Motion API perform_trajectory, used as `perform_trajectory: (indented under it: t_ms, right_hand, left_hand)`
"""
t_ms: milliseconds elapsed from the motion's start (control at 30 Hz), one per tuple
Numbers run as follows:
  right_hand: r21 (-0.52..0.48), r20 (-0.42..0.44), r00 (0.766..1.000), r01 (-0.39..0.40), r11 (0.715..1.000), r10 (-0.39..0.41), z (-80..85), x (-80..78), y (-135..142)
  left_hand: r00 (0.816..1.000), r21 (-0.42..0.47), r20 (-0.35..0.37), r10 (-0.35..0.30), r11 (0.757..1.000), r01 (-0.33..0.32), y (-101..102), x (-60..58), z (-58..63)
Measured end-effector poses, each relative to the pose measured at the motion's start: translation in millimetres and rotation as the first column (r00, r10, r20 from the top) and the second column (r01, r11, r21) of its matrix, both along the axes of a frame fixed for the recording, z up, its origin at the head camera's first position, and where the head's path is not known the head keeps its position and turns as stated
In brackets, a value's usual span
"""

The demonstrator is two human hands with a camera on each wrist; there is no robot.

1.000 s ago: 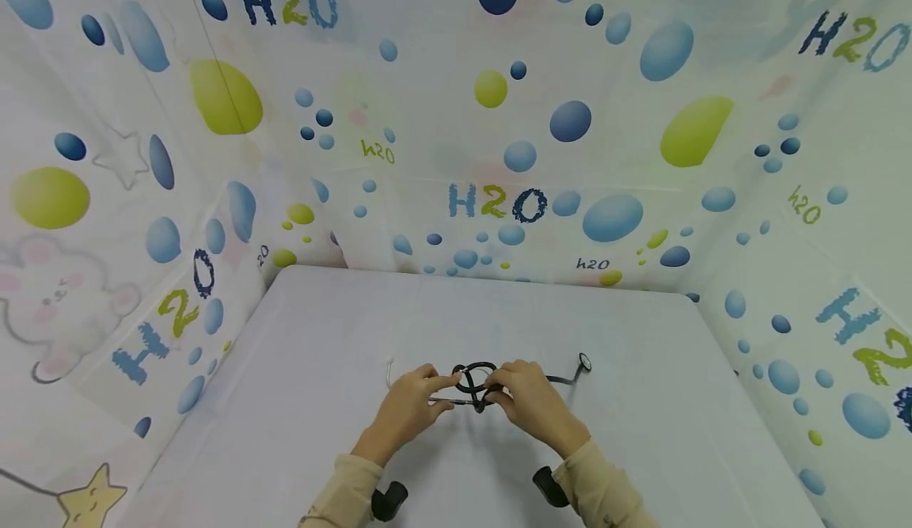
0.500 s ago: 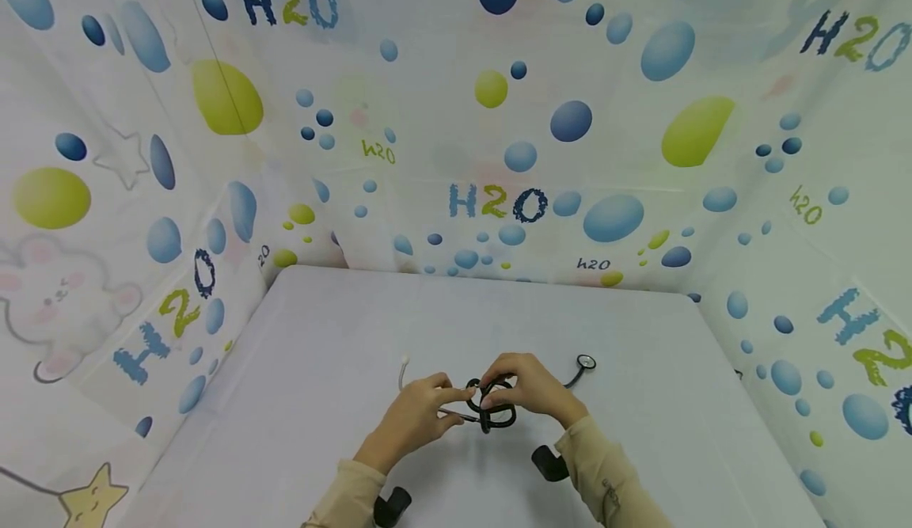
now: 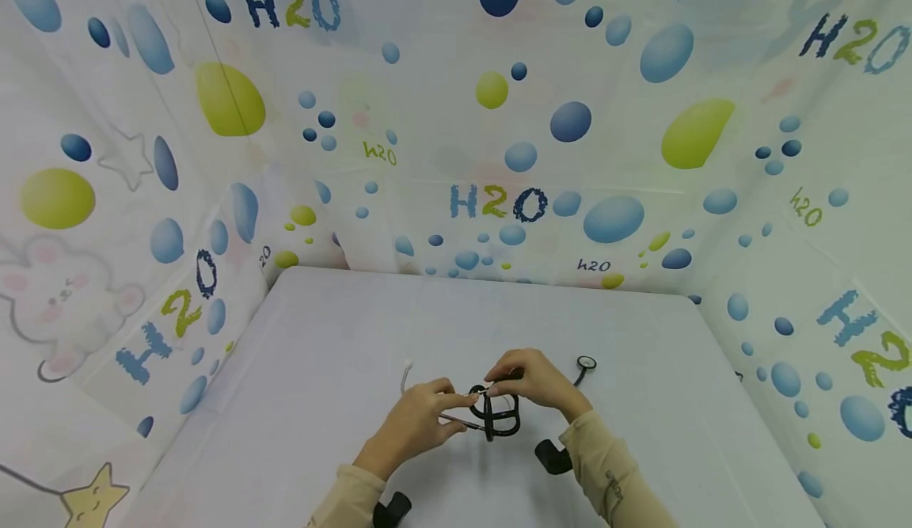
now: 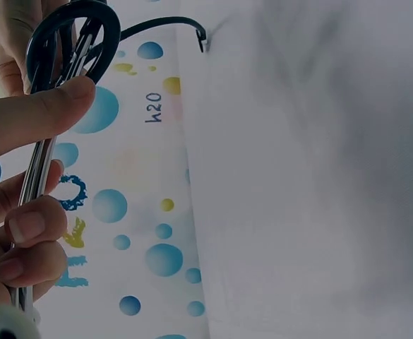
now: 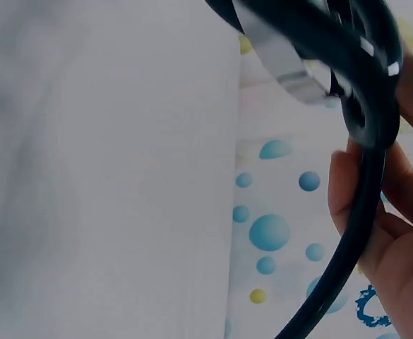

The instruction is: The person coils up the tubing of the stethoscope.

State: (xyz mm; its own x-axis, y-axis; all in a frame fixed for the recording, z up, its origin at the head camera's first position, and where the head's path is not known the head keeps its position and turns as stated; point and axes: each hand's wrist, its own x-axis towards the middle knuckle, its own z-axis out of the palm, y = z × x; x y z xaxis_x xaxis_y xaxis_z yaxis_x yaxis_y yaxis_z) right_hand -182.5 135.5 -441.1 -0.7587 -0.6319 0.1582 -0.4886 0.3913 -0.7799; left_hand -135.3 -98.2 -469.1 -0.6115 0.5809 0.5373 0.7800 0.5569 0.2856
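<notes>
A black stethoscope is held up over the white table, its tubing looped and wound around itself. In the left wrist view, the left hand grips the metal ear tubes, thumb near the tubing loop and other fingers curled. The right hand pinches the black tubing just beside the loops. Out past the right hand sticks the chest piece, at the tubing's end. A pale eartip points up behind the left hand.
The white tabletop spreads out around both hands. Printed cloth walls with dots and H2O lettering enclose its back and sides. A dark wrist-worn device hangs below the right sleeve, another below the left.
The looped tubing has come nearer the person and slightly right, and its loops now hang lower. The right hand has shifted its hold to the upper right of the loops; the left keeps its grip.
</notes>
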Motion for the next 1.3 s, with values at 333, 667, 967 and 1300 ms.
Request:
perform_trajectory:
  t_ms: [333,667,967,1300]
  right_hand:
    - [-0.032,0.077,0.997,0.009,0.999,-0.007,-14.7,-6.8,7]
    - [-0.167,0.191,0.981,0.0,0.986,0.033,-15.3,-8.7,7]
    - [-0.256,0.205,0.978,0.028,0.966,0.026,-42.9,-14.6,15]
    - [-0.298,0.129,0.976,0.204,0.932,-0.173,-49.2,12.1,-8]
  left_hand:
    - [0.998,0.048,0.048,-0.033,0.998,0.031,-1,1.6,5.8]
    - [0.995,0.084,0.059,-0.076,0.994,0.071,2,0.9,6.7]
    - [0.991,0.165,0.066,-0.112,0.981,0.1,2,1.2,3.8]
    - [1.0,0.29,-0.02,-0.02,0.957,0.025,2,-10.3,3.9]
